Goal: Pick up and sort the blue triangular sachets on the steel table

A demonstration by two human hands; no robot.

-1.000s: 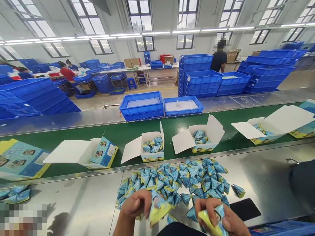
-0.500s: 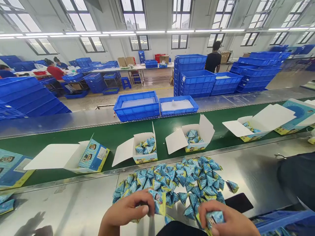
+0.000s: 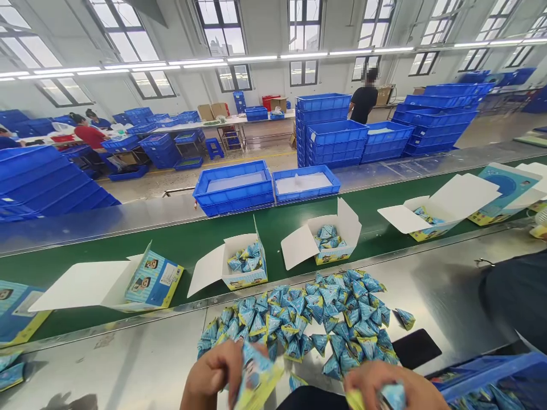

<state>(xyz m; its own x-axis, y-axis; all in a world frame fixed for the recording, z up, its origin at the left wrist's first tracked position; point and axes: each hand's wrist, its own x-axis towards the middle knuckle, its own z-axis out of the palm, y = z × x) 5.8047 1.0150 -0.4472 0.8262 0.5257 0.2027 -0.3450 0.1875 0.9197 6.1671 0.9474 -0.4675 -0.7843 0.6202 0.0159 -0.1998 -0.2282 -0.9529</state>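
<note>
Packets [image 3: 307, 319] lay heaped on the steel bench, near its far edge, and both hands worked at the near edge just below that heap. At the left, the left hand [image 3: 211, 376] had its fingers closed around one blue and yellow packet [image 3: 256, 376], held tilted over the bench; half a second before, that packet sat higher and more upright in the same grip. At the right, the right hand [image 3: 387, 387] was gripping a small bunch of packets [image 3: 391, 396], partly cut off by the lower border; it had sunk lower in view than before. Behind the heap, on the green belt [image 3: 192, 239], the open boxes [image 3: 243, 262] had all drifted leftward since the earlier frame. A black pad [image 3: 416, 347] lay beside the heap's right end, and a blue crate [image 3: 491, 378] sat at the bench's near right corner.
</note>
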